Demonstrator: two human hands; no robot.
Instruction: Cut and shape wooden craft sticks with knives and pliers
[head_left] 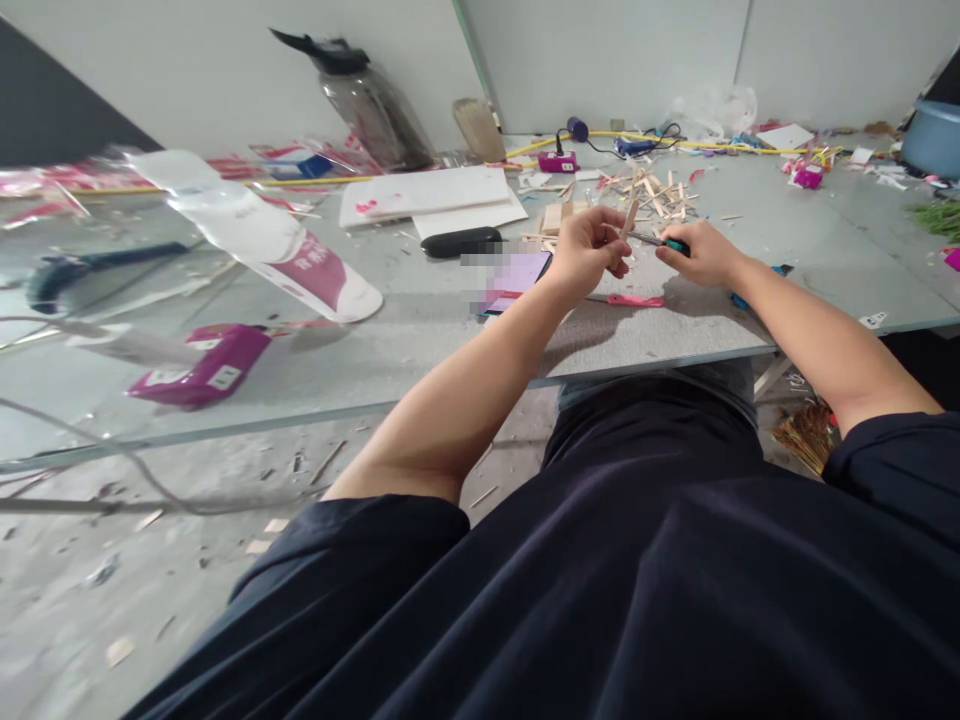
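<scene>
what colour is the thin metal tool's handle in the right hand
The handle is green and black, clearest in the head view.

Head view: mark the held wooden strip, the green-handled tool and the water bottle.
Held wooden strip [631,214]: head view, exposed middle.
Green-handled tool [677,246]: head view, handle.
Water bottle [376,118]: head view, transparent body.

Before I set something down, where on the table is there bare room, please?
Mostly bare: the tabletop between the right forearm and the green sprigs; another patch between the white package and the phone. Crowded: around the wooden sticks, and along the wall.
</scene>
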